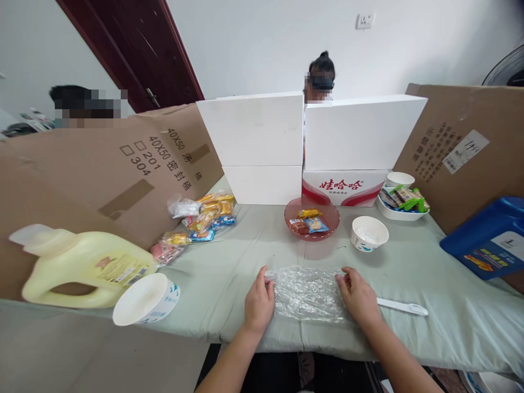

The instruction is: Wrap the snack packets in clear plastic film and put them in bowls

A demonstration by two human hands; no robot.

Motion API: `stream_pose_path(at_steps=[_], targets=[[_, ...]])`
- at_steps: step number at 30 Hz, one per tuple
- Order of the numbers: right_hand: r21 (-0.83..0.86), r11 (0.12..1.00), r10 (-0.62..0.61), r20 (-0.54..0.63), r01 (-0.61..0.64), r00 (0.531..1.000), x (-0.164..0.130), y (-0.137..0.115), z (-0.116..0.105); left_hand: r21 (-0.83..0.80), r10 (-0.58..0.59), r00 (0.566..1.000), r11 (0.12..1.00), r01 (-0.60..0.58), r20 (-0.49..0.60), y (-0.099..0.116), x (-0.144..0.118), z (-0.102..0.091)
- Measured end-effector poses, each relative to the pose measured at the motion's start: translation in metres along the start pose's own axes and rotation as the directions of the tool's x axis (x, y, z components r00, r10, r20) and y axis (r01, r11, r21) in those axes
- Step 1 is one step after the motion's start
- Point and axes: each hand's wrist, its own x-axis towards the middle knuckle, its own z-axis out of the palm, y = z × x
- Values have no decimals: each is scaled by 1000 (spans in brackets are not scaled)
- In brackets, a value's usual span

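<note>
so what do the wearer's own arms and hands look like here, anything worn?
Both are bare. The left hand and right hand show no gloves, and no rings are visible. Both forearms are uncovered from the wrists down to the bottom edge of the picture: no sleeves, watch, bracelet or markings in view.

A plastic sheet (pixel 308 292) lies on the desk (pixel 450 305) between two hands. Behind it sits a bowl of snacks (pixel 311 219); a cup (pixel 369 233) stands right, a jug (pixel 82 267) far left.
</note>
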Motion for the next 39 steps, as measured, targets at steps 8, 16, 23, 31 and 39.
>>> stream_pose_path(at_steps=[8,16,23,31,39], targets=[[-214,977,34,204,11,978,10,-8,-5,2,-32,999,999,32,22,1,-1,-1],[-347,936,144,236,-55,961,20,-18,3,125,56,995,991,-45,-80,9,3,-9],[-394,917,176,246,-67,953,22,-23,4,-75,529,827,848,-525,188,67,4,-4],[-354,935,78,162,-16,984,22,-21,-7,-59,419,701,877,-476,576,72,5,14],[-194,870,-363,370,453,855,-7,-29,17,42,286,789,930,-366,543,56,6,10]])
